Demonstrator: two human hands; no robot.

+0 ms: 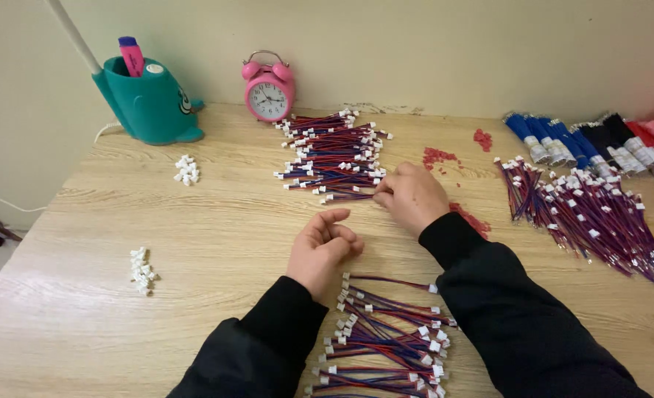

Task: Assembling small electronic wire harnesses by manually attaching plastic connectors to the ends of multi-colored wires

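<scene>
Closest to the camera, between two black sleeves, lies a loose heap of short red-and-blue wire leads [386,339], each tipped with small white plastic connectors, laid roughly side by side so the ends line up. Just above it the left hand [323,247] rests on the table, palm turned inward, fingers loosely curled and holding nothing, thumb and forefinger slightly apart as if kept ready. A little further out, the right hand [412,197] reaches to the lower edge of the stacked wire pile [334,155], fingertips pinched narrowly at the white end of one lead; whether it fully grips it cannot be told from here. That pile sits mid-table, leads stacked crosswise in a neat column, connectors fringing both sides. The tabletop [194,243] is pale wood-grain laminate, smooth and matte. Off to the left, two little clusters of loose white connector housings [142,270] and [186,169] sit well apart from the hands. To the right, a broad fan of the same wires [585,217] spreads out, with red plastic crumbs [439,156] scattered between it and the middle pile. Farthest back, against the cream wall, stand a pink twin-bell alarm clock [269,88], a teal whale-shaped pen holder [146,99] with a pink marker in it, and, at the right, bundles of blue and black wires [585,140] banded in white.
</scene>
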